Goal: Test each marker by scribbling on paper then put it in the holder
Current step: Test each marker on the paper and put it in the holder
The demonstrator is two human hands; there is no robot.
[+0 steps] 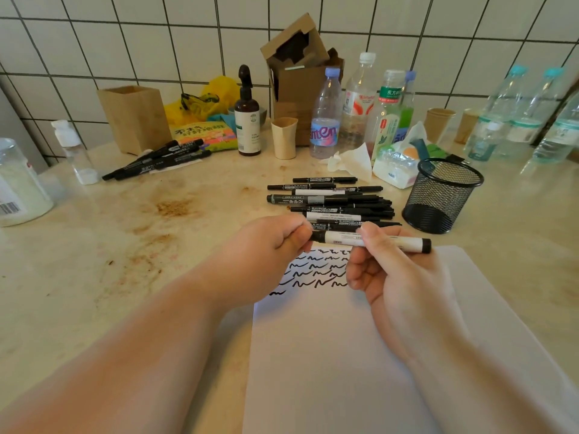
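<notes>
Marker (371, 241) is held level just above the paper (344, 355): your left hand (266, 249) pinches the cap end, right hand (385, 270) grips the barrel. Several scribble rows done, yet holder (445, 195) looks empty w/ approx. a dozen markers (332, 202) waiting.

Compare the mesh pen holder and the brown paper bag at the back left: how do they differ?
The mesh pen holder is black, round and see-through wire; the paper bag is brown, box-shaped and opaque. The holder stands near the paper sheet on the right, beside the marker pile; the bag stands far back left by the tiled wall. Both are upright and open-topped, and no markers show in the holder.
</notes>
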